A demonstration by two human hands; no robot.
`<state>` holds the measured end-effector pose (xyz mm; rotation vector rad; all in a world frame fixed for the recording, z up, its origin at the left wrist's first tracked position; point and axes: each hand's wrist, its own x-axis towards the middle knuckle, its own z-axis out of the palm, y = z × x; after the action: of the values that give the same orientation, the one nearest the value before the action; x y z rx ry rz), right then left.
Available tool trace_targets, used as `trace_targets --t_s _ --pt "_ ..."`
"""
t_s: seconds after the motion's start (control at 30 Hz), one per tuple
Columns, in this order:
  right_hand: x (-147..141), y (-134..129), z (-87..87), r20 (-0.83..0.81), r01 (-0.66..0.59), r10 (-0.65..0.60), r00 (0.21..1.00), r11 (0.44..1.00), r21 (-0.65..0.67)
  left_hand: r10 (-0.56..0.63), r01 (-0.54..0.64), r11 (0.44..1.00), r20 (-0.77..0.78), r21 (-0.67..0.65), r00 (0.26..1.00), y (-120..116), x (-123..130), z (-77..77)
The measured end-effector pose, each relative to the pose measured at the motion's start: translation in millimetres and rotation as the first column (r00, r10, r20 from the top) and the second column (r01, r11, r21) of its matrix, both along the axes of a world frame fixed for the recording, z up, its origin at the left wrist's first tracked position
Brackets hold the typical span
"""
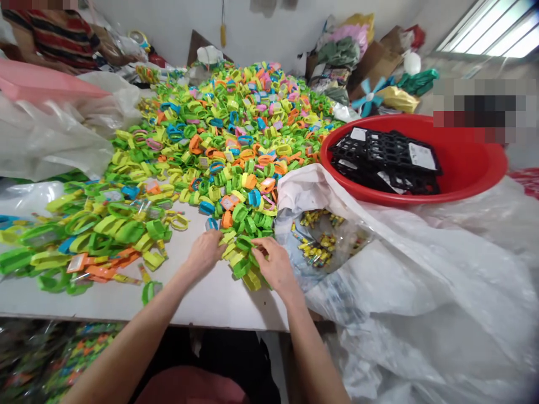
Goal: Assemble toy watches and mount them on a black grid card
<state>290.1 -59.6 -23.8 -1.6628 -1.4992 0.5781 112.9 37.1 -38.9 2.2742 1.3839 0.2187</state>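
A large heap of small green, yellow, orange, blue and pink plastic pieces (252, 118) covers the white table (185, 303). At its near end, my left hand (207, 251) touches the left side of a small cluster of green and yellow pieces (240, 252). On the cluster's right side is my right hand (272, 262), thumb and forefinger apart, against the green pieces. The left fingertips are partly hidden by the pieces. To the left lies a second pile (96, 230) of similar pieces, some with yellow tubes.
A red basin (391, 196) with black trays stands at the right. In front of it, a white sack (332, 196) holds yellow tubes. White plastic sheeting (442, 280) hangs at the right. A person in a striped shirt (63, 36) is at the back left.
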Motion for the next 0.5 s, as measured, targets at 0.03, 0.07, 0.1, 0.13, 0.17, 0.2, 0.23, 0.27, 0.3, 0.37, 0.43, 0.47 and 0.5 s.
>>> trace_targets --t_s 0.03,0.07,0.1,0.13,0.17,0.2,0.23,0.27,0.3,0.37,0.43,0.47,0.5 --pt "-6.9 4.6 -0.6 -0.01 -0.013 0.013 1.0 1.0 0.013 -0.006 0.004 0.999 0.058 0.032 0.998 0.7 -8.6 -0.7" --pt "-12.2 9.3 0.0 -0.019 -0.019 0.019 1.0 0.999 0.029 -0.016 0.009 0.998 0.118 0.064 0.993 0.2 -18.8 1.6" --pt "-16.6 13.9 1.5 -0.028 -0.022 0.023 0.999 0.999 0.049 -0.031 0.015 0.996 0.179 0.087 0.983 -1.7 -29.3 6.2" --pt "-20.4 18.2 3.7 -0.038 -0.036 0.039 0.999 0.997 0.066 -0.047 0.025 0.995 0.24 0.092 0.97 -5.2 -39.2 12.0" --pt "-24.2 21.9 6.1 -0.054 -0.063 0.067 0.996 0.995 0.076 -0.06 0.04 0.997 0.298 0.073 0.953 -10.1 -47.9 18.1" --pt "-28.1 24.6 8.0 -0.077 -0.101 0.107 0.991 0.992 0.077 -0.068 0.059 0.998 0.355 0.038 0.932 -16.2 -54.9 23.6" --pt "-32.0 26.1 9.0 -0.106 -0.145 0.151 0.983 0.987 0.068 -0.068 0.076 0.997 0.405 -0.003 0.912 -22.9 -60.2 27.9" --pt "-36.0 26.0 8.6 -0.139 -0.196 0.2 0.97 0.98 0.047 -0.058 0.087 0.995 0.444 -0.043 0.894 -29.8 -64.0 30.7" --pt "-39.7 24.3 6.7 -0.178 -0.248 0.247 0.953 0.969 0.018 -0.045 0.093 0.992 0.469 -0.081 0.882 -36.5 -66.4 31.8" --pt "-45.8 16.6 -0.9 -0.27 -0.316 0.295 0.917 0.948 -0.038 -0.009 0.088 0.987 0.495 -0.137 0.869 -48.3 -68.6 30.0" --pt "-49.7 5.1 -10.4 -0.356 -0.306 0.259 0.898 0.949 -0.08 0.025 0.074 0.982 0.502 -0.177 0.865 -57.3 -68.3 25.4" --pt "-51.0 -0.9 -14.6 -0.384 -0.278 0.221 0.896 0.955 -0.099 0.034 0.075 0.978 0.505 -0.193 0.863 -60.9 -67.4 23.2" --pt "-52.2 -6.5 -18.0 -0.399 -0.248 0.184 0.898 0.962 -0.114 0.031 0.085 0.975 0.507 -0.204 0.861 -63.9 -66.1 21.5"
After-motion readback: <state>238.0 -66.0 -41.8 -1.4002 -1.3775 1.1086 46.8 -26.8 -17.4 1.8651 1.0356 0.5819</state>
